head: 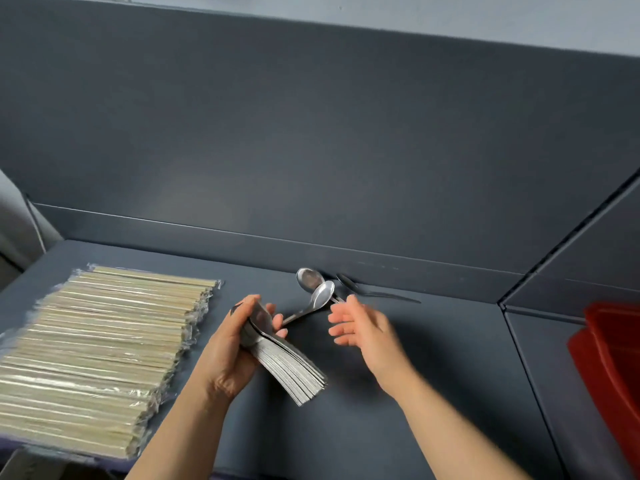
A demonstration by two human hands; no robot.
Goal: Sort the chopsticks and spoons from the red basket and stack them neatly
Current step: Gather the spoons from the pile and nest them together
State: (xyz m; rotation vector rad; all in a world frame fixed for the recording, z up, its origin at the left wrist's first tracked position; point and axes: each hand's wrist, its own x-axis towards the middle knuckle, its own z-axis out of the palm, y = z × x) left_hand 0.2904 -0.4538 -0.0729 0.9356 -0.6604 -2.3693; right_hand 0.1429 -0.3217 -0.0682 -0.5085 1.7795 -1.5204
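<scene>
My left hand grips a nested stack of metal spoons by the bowls, handles fanning down to the right. My right hand hovers open just right of it, fingers straight, holding nothing. Three loose spoons lie on the dark table beyond my hands: one with its bowl tilted up, one behind it, and a darker one along the back wall. A wide pile of plastic-wrapped chopsticks lies in rows at the left. The red basket shows partly at the right edge.
A dark wall panel rises behind the dark table. A raised ledge at the right separates the table from the surface bearing the basket. The table's left edge runs past the chopsticks.
</scene>
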